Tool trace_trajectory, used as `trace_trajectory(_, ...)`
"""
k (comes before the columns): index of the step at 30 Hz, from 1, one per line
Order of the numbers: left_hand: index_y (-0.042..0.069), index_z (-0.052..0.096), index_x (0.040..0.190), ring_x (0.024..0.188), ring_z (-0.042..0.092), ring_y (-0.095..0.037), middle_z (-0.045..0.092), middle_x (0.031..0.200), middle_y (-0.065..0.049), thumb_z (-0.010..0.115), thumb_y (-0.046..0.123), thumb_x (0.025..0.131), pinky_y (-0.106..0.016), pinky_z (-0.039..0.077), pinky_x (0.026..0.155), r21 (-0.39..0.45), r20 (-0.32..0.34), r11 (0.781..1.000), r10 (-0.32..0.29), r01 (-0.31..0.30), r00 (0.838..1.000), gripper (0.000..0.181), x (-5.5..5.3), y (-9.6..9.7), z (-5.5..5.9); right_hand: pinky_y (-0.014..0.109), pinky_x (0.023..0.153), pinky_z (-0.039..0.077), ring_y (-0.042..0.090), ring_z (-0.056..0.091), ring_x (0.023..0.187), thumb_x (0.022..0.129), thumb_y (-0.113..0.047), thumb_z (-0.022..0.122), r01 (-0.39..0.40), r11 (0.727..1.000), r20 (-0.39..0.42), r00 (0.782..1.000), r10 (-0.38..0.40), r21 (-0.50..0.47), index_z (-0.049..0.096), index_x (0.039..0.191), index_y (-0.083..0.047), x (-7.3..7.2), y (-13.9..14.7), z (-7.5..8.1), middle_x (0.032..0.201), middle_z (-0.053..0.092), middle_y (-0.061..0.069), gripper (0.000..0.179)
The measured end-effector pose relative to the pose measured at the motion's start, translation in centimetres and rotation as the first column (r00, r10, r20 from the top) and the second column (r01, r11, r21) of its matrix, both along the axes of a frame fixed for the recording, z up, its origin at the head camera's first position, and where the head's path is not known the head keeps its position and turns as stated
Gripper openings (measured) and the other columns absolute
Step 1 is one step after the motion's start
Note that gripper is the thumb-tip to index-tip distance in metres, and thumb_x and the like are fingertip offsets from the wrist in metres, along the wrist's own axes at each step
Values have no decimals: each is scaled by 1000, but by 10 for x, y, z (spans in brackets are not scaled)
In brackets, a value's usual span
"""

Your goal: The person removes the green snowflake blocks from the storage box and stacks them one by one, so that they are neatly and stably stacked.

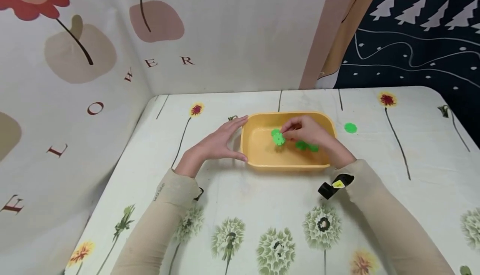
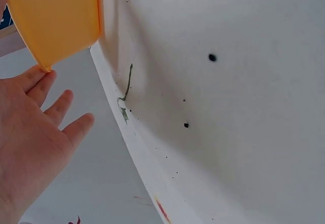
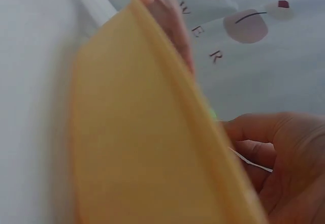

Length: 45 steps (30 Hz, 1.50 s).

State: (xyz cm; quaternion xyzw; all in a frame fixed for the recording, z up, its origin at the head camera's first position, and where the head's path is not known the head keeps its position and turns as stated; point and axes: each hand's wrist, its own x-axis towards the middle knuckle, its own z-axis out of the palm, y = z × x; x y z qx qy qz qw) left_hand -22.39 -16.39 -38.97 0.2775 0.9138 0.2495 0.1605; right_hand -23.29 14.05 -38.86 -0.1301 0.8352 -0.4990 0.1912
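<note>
A yellow plastic tub (image 1: pixel 288 167) stands on the table. My right hand (image 1: pixel 308 132) reaches over it and pinches a green notched disc (image 1: pixel 278 139) between thumb and fingertips. Another green disc (image 1: pixel 275 132) shows right behind the pinched one, overlapping it in the head view. Several more green discs (image 1: pixel 313 147) lie in the tub, partly under my right hand. My left hand (image 1: pixel 219 141) spans the tub's left end, thumb by the front corner and straight fingers by the back one. In the left wrist view, fingertips (image 2: pixel 44 79) touch the corner of the tub's rim (image 2: pixel 49 67).
A single green disc (image 1: pixel 350 128) lies on the table to the right of the tub. The table is covered with a flower-printed cloth (image 1: pixel 258 200). Behind it hangs a printed curtain (image 1: pixel 240 37), with a dark tree-patterned cloth (image 1: pixel 412 37) at the back right.
</note>
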Motion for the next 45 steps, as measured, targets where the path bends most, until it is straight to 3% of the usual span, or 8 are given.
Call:
trace_trajectory(5,20,17,161,157,9,-21,10,169,9,87,52,70,-54,22,124,5,-2,1000,0,0,1000,120,0,-1,2,28,79,61,17,68,82,95,-10,63,16,999,-19,1000,-17,-33,67,108,6,-3,9,20,91,70,7,21)
trace_trajectory(10,21,17,161,157,9,-21,10,169,9,87,52,70,-54,22,124,9,3,1000,-1,1,1000,120,-1,-2,0,25,80,61,14,69,83,96,-16,64,64,997,-11,998,-65,-36,66,112,5,-6,23,36,89,69,-1,26)
trace_trajectory(19,18,18,161,157,10,-22,11,169,8,87,51,70,-55,23,123,18,-2,1000,-4,4,1000,119,-1,-1,-2,15,77,58,7,69,85,97,-24,65,218,976,-17,976,-218,-8,65,120,2,-6,60,46,91,68,-14,35)
trace_trajectory(25,17,18,161,157,10,-23,11,169,8,88,51,70,-56,23,123,18,-7,1000,-7,7,1000,120,-2,0,-1,14,75,57,2,69,82,97,-27,66,304,952,-22,952,-305,-20,62,122,2,-4,86,39,86,66,-21,39)
trace_trajectory(33,18,17,161,157,9,-22,10,169,8,88,50,70,-55,23,124,22,-1,1000,-4,4,1000,120,-1,0,-1,12,74,57,-4,68,76,97,-26,65,412,908,25,911,-412,-70,66,110,-14,-3,115,23,82,65,-26,18)
trace_trajectory(39,19,16,161,157,9,-23,9,169,8,87,50,71,-55,23,123,20,-2,1000,-8,8,1000,119,-1,-1,-2,11,74,56,-6,66,78,97,-31,64,491,869,24,871,-491,-56,66,113,-16,-3,138,6,86,63,-25,22)
trace_trajectory(45,19,16,161,157,9,-22,9,169,8,87,50,71,-55,23,123,27,6,1000,-8,8,1000,120,0,-1,-1,12,71,57,-4,68,76,93,-30,70,572,815,102,820,-564,-90,72,100,-25,-11,162,-18,87,66,-21,9)
